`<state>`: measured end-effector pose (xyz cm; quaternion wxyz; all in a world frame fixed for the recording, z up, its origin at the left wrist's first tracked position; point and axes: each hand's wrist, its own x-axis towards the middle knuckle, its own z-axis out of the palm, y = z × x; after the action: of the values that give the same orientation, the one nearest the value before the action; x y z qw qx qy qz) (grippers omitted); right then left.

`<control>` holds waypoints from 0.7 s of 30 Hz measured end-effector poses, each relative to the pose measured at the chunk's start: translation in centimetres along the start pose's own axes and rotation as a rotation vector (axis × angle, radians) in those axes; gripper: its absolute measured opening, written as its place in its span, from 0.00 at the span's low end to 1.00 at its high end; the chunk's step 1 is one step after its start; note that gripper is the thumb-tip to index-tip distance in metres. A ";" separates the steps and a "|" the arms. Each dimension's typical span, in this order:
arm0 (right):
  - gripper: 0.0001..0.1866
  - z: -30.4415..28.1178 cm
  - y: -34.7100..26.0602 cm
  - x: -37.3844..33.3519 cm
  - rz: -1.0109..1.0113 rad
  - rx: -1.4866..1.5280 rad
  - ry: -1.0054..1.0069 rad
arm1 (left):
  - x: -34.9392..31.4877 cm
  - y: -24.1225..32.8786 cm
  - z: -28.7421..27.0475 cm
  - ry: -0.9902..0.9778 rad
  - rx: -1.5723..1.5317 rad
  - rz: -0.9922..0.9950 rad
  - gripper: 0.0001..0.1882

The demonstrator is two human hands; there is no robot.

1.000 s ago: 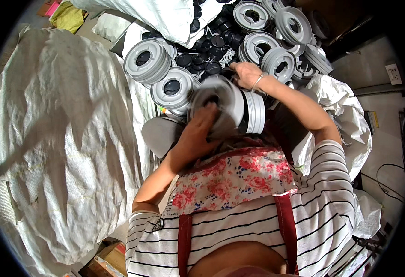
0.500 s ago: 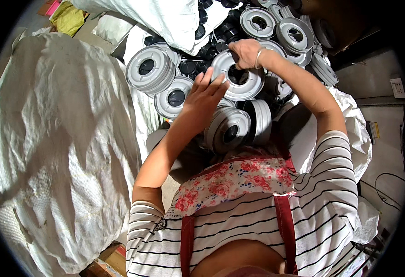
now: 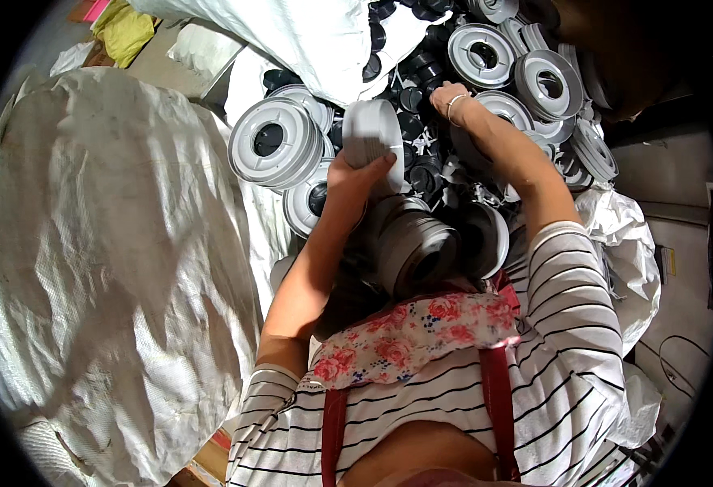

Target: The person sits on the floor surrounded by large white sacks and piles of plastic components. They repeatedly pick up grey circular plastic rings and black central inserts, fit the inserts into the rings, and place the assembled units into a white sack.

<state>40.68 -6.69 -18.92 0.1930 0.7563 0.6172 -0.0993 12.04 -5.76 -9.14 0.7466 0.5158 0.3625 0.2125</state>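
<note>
My left hand [image 3: 350,180] is closed round the rim of a grey round plastic part [image 3: 370,138], tipped up on its edge and slightly blurred. Farther to the right, my right hand [image 3: 451,96] reaches into a heap of black cylindrical plastic pieces [image 3: 426,174]. Its fingers are curled down beside a black piece [image 3: 428,71]; what they grip, if anything, is hidden. A stack of grey rings with round central holes [image 3: 269,140] stands left of my left hand. Close to my lap, more grey rings [image 3: 418,250] lie tilted.
Several grey rings [image 3: 481,55] crowd the far right. A white sheet or sack [image 3: 291,40] covers part of the far side. A large white woven sack [image 3: 121,268] fills the left. On the right are crumpled white plastic [image 3: 628,260] and a thin black cable [image 3: 671,347].
My left hand has lifted the grey round part and turned it on edge, away to the left. My right hand has let go of it and moved right to the black pieces.
</note>
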 end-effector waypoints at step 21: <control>0.39 -11.6 -8.7 -21.6 -0.427 0.593 0.585 | -7.7 2.8 1.3 -0.252 -0.277 0.027 0.15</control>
<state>26.46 -19.82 -1.46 -0.2383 0.6311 0.7326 -0.0913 8.21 -10.86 -3.76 0.8471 0.4353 0.2264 0.2043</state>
